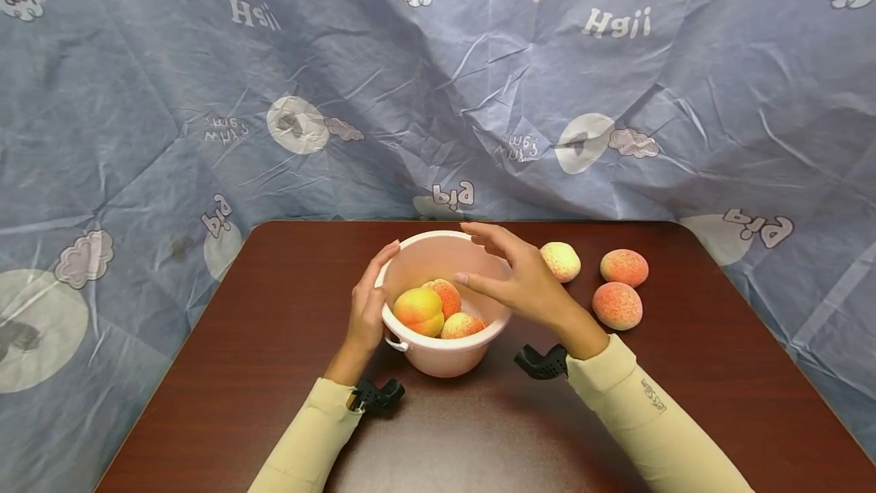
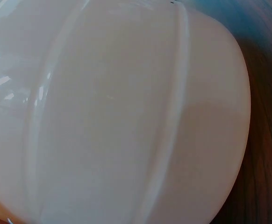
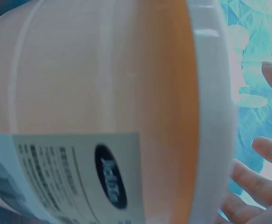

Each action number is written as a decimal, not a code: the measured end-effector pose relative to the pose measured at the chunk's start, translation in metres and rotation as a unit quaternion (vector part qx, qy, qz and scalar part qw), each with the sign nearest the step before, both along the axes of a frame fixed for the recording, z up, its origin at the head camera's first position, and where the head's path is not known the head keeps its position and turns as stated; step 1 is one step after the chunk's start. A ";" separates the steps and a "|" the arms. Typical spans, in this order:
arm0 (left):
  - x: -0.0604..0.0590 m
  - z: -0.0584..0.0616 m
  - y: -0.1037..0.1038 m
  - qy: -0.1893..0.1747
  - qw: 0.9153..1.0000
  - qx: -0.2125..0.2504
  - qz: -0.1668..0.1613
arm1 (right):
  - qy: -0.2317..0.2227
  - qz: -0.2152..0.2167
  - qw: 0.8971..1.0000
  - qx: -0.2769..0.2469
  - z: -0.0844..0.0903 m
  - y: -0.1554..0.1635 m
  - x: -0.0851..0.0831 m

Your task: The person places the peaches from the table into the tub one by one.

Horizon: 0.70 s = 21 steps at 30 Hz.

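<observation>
A pale pink plastic basin (image 1: 448, 360) stands on the table with three peaches inside: a large yellow-orange peach (image 1: 416, 312), an orange one (image 1: 446, 297) behind it and a smaller one (image 1: 463, 326) in front. Along the basin's left rim lies my left hand (image 1: 368, 310), fingers nearly straight against the outside. My right hand (image 1: 523, 276) is over the right rim, fingers and thumb spread apart with nothing between them. The basin's ribbed wall (image 2: 112, 112) fills the left wrist view. In the right wrist view, a printed label (image 3: 80, 172) shows on its side.
To the right of the basin, a pale yellow peach (image 1: 561, 262) and two redder peaches (image 1: 624, 268) (image 1: 617, 306) lie on the dark wooden table (image 1: 226, 402). A blue printed cloth (image 1: 383, 97) hangs behind the table's far edge.
</observation>
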State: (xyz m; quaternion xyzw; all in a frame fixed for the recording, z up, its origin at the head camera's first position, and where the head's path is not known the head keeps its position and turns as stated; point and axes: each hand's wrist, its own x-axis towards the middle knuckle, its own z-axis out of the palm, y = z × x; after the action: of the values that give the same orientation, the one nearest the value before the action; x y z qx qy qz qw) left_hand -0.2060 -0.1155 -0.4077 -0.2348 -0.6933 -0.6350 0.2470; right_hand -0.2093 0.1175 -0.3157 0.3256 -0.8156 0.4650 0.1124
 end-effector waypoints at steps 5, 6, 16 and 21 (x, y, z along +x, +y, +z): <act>0.000 0.000 0.000 0.003 1.000 -0.001 0.000 | 0.004 -0.001 1.000 0.001 0.011 0.005 0.012; 0.000 0.000 0.000 0.004 1.000 -0.001 0.001 | 0.009 -0.001 1.000 0.002 0.011 0.007 0.013; 0.000 0.002 0.000 0.005 1.000 -0.002 0.002 | 0.015 -0.013 1.000 0.000 -0.017 0.032 -0.005; 0.000 0.000 0.000 0.004 1.000 0.000 0.003 | -0.010 -0.047 0.999 0.009 -0.017 0.044 0.000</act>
State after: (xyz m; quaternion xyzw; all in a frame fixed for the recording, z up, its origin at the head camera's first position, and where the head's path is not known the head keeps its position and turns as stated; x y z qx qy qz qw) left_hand -0.2060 -0.1155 -0.4073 -0.2353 -0.6932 -0.6332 0.2516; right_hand -0.2094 0.1612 -0.3331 0.2834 -0.8349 0.4554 0.1231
